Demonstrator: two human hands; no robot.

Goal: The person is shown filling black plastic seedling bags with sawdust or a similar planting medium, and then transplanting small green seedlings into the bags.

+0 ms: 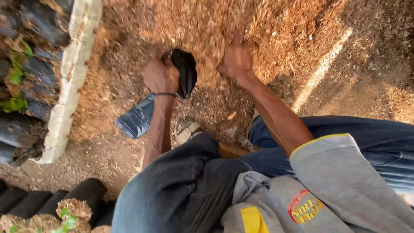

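Note:
My left hand (160,76) grips the top of a small black plastic bag (185,71), held at the edge of a heap of reddish-brown sawdust mix (207,30). My right hand (236,60) is pressed into that heap just right of the bag, fingers blurred, with loose material around them. A flat dark plastic bag (137,117) lies on the ground below my left wrist. My knees in blue jeans (181,181) and a grey sleeve (340,172) fill the lower frame.
A whitish concrete edge (69,82) runs down the left, with black filled bags and green seedlings (17,73) behind it. More filled black bags (73,203) stand at the bottom left. My shoe (186,129) rests on the soil.

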